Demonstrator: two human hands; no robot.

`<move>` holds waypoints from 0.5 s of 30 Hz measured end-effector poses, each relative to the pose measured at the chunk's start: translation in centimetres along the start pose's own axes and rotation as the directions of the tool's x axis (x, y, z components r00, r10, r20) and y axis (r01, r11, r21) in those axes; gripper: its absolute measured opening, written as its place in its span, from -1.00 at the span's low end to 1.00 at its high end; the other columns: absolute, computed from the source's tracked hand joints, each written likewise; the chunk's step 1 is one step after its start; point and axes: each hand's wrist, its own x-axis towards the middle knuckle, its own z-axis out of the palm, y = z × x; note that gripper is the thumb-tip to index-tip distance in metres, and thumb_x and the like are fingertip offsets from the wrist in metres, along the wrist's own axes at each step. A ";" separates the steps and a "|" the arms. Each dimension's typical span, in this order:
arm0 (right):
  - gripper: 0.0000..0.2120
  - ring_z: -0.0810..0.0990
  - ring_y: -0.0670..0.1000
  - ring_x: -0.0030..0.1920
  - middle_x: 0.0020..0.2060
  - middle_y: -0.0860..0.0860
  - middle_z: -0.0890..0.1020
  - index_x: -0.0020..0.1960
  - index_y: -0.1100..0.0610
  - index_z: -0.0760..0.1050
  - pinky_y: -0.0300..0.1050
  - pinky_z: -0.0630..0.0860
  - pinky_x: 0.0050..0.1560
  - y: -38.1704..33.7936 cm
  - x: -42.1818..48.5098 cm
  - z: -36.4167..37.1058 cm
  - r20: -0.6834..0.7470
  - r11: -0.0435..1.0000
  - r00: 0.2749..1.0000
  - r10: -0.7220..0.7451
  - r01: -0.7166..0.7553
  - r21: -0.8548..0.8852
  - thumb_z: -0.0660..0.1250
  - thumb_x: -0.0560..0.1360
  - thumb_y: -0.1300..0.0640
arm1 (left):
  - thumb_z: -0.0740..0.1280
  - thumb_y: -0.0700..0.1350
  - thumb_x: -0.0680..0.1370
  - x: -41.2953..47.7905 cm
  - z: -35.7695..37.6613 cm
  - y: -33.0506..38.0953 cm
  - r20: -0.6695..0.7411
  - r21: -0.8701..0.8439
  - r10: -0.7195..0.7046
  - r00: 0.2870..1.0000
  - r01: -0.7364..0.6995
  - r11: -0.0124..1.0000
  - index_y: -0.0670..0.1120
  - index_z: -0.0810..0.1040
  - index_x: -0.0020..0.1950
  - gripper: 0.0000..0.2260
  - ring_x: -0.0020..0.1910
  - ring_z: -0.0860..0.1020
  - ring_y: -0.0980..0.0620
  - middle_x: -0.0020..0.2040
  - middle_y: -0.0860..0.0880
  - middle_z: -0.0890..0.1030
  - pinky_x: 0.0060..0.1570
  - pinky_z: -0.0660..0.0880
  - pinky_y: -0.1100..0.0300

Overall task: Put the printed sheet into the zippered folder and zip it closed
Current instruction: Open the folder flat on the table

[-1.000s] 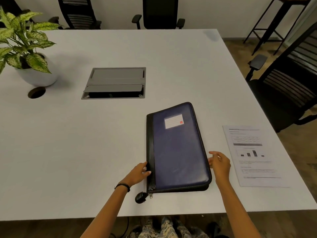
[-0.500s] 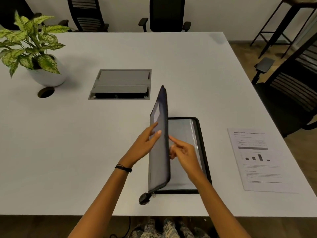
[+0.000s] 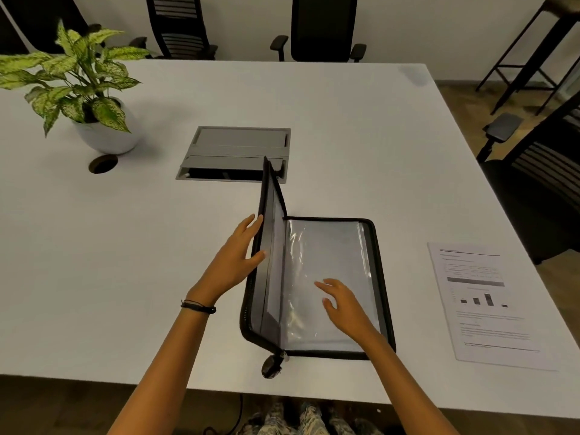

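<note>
The zippered folder (image 3: 381, 277) lies unzipped near the table's front edge, its cover standing almost upright on the left. Clear plastic sleeves (image 3: 314, 252) show inside. My left hand (image 3: 233, 262) grips the raised cover's edge, thumb inside and fingers on the outer face. My right hand (image 3: 343, 304) hovers with spread fingers over the sleeves, holding nothing. The printed sheet (image 3: 483, 306), with text and a small bar chart, lies flat on the table to the right of the folder, apart from it. A round black zipper pull (image 3: 270, 365) hangs at the folder's near corner.
A potted plant (image 3: 84, 89) in a white pot stands at the back left beside a round cable hole (image 3: 103, 163). A grey cable box (image 3: 235, 153) is set into the white table (image 3: 125, 277) behind the folder. Black chairs (image 3: 533, 189) stand right and behind.
The folder went from closed flat to open: the cover swung up and leftward. My right hand let go of the cover and moved over the sleeves. My left hand now holds the cover.
</note>
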 end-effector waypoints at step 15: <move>-0.50 -0.09 0.00 0.52 0.53 0.03 -0.13 0.48 -0.02 -0.17 0.34 -0.08 0.45 9.3 -3.8 2.3 -0.046 0.827 0.959 0.279 -0.264 -0.496 -0.03 0.62 0.04 | 0.20 0.01 0.61 -1.2 -1.8 -4.1 -0.130 0.558 -0.203 0.971 0.241 0.794 -0.17 -0.05 0.55 -0.36 0.44 0.33 -0.18 0.57 -0.18 0.00 0.30 0.43 0.03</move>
